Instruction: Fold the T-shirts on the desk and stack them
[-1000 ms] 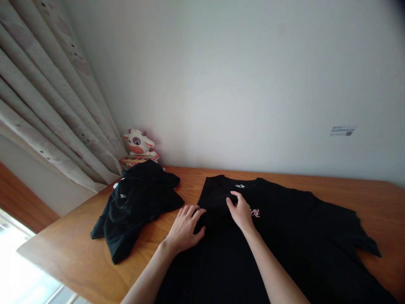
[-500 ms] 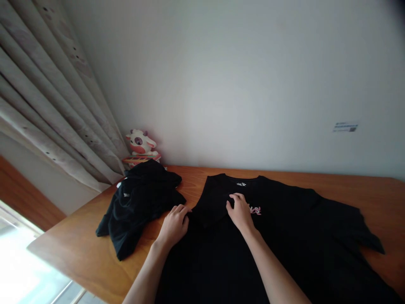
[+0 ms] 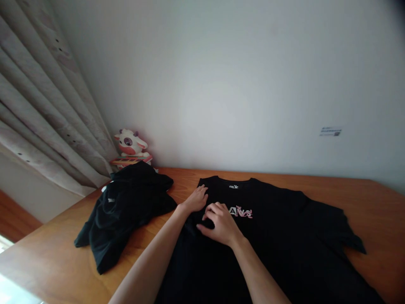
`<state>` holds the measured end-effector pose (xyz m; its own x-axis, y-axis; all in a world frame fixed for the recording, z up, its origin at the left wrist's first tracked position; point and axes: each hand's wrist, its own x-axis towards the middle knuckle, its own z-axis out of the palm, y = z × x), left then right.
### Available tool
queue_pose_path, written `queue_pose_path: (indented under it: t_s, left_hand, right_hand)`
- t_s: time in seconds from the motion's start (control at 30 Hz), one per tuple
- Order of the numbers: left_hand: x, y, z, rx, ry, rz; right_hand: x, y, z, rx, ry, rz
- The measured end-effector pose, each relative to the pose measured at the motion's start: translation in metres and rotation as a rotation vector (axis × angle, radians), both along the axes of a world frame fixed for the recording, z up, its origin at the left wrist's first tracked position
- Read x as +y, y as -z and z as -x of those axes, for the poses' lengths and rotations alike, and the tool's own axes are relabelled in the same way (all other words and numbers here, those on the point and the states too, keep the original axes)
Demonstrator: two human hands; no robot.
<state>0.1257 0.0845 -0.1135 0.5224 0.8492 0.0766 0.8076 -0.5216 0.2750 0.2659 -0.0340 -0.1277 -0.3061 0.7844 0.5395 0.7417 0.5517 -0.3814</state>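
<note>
A black T-shirt (image 3: 278, 236) is spread on the wooden table, its neckline toward the wall and a white and pink print on its chest. My left hand (image 3: 197, 198) lies on the shirt's left shoulder area, fingers stretched out over the cloth. Just right of it and nearer to me, my right hand (image 3: 220, 221) is over the chest beside the print, thumb and fingers curved and apart, with nothing visible between them. The shirt's left sleeve is not visible; the right one is spread out.
Another black garment (image 3: 126, 207) lies crumpled on the table (image 3: 50, 257) at the left. Behind it a cow toy (image 3: 131, 143) stands against the wall. A patterned curtain (image 3: 47, 105) hangs at the left, and a small label (image 3: 330, 131) is on the wall.
My left hand has moved up toward the shirt's shoulder. My right hand has moved left and nearer to me, uncovering more of the print. The camera view has shifted a little to the right.
</note>
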Motion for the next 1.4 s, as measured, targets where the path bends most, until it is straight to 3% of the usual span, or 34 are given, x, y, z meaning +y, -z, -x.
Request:
queue_pose_path:
  t_s: [0.07, 0.17, 0.4, 0.47, 0.6, 0.67, 0.87, 1.1, 1.27, 1.4]
  left_hand:
    - [0.015, 0.01, -0.012, 0.039, -0.048, 0.025]
    - [0.029, 0.021, -0.023, 0.082, -0.122, 0.038]
    - [0.039, 0.031, -0.049, 0.123, -0.267, -0.003]
    - [0.037, 0.032, -0.051, 0.123, -0.281, -0.025]
    - [0.03, 0.031, -0.049, 0.079, -0.227, -0.172]
    - [0.023, 0.031, -0.046, 0.017, -0.167, -0.263]
    - [0.009, 0.038, -0.038, -0.099, -0.116, -0.248]
    - [0.014, 0.031, -0.025, -0.234, -0.009, -0.211]
    - [0.005, 0.038, -0.021, -0.054, 0.038, -0.222]
    - [-0.003, 0.043, -0.031, 0.106, -0.046, -0.189]
  right_hand:
    - [-0.003, -0.001, 0.002, -0.013, -0.101, 0.093]
    - [-0.004, 0.0, 0.006, -0.018, -0.124, 0.148]
    - [0.0, -0.002, 0.007, 0.015, -0.049, 0.028]
    - [0.002, -0.004, 0.002, 0.054, 0.087, 0.018]
    - [0.01, -0.002, -0.015, 0.139, 0.65, 0.06]
    - [0.013, 0.003, -0.023, 0.119, 0.766, 0.146]
    - [0.025, 0.016, -0.038, 0.161, 0.715, 0.212]
    - [0.034, 0.017, -0.05, 0.255, 0.656, 0.158]
    - [0.027, 0.014, -0.043, 0.211, 0.648, 0.142]
    - [0.019, 0.012, -0.037, 0.104, 0.621, 0.136]
